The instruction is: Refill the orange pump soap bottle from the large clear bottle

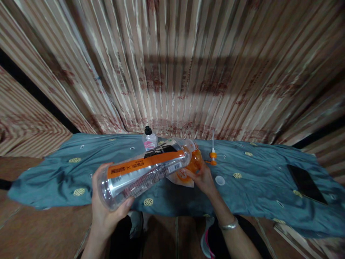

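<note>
My left hand (107, 208) is wrapped round the base of a large clear plastic bottle (145, 171) with an orange and silver label. The bottle is tilted, its neck lower in the depth of the scene and pointing right. At that neck stands an orange translucent bottle (194, 162), which my right hand (203, 178) grips. The two mouths meet or nearly meet; I cannot tell whether they touch. Below them lies a whitish piece with an orange print (183, 179), partly hidden. An orange pump head with a clear tube (213, 155) lies to the right, and a white round cap (220, 180) is nearer me.
A small clear bottle with a black cap (150, 139) stands at the back, left of centre. A dark flat tablet-like object (306, 184) lies at the right. Blue-green patterned cloth (258, 180) covers the narrow table, and a striped curtain (183, 72) hangs right behind it.
</note>
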